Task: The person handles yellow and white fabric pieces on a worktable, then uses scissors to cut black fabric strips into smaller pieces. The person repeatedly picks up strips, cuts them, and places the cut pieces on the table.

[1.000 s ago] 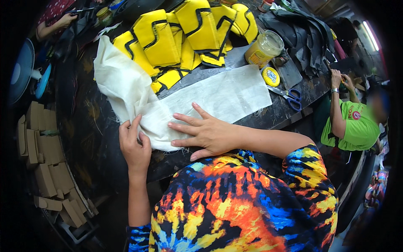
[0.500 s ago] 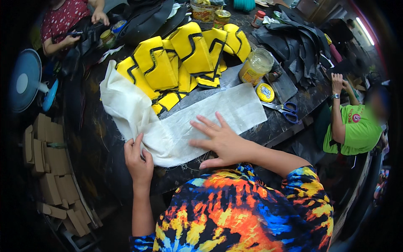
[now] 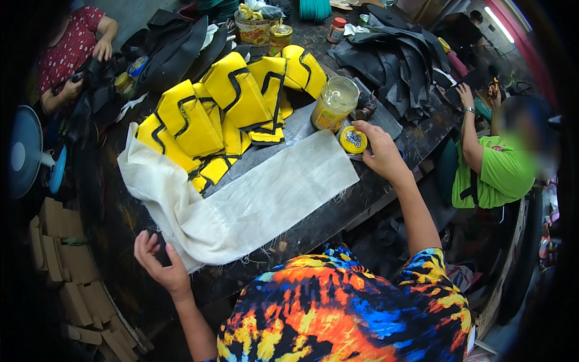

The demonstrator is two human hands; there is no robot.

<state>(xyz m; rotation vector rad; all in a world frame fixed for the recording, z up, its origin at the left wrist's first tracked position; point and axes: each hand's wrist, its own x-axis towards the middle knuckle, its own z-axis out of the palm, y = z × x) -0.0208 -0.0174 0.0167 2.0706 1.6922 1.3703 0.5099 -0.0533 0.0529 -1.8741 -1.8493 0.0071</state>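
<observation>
A long strip of white cloth (image 3: 271, 196) lies across the dark table, smooth on its right part and bunched in folds at its left end. My left hand (image 3: 161, 265) is off the cloth's near left edge, open, fingers curved and thumb apart. At the strip's far right corner my right hand (image 3: 386, 158) is beside a round yellow lid (image 3: 353, 139), thumb and forefinger apart around its right side; whether they touch it I cannot tell. The blue-handled scissors are hidden around this hand. An open glass jar (image 3: 335, 104) with a yellow label stands just beyond the lid.
Yellow padded pieces with black trim (image 3: 232, 90) lie heaped behind the cloth. Black sheet pieces (image 3: 398, 66) are piled at the far right. Co-workers sit at far left and right. A fan (image 3: 25, 151) and stacked brown cardboard pieces (image 3: 78, 265) are at left.
My right hand has lifted off the cloth and moved right to the yellow lid. My left hand has let go of the cloth's edge and drawn back left. The whole view has shifted.
</observation>
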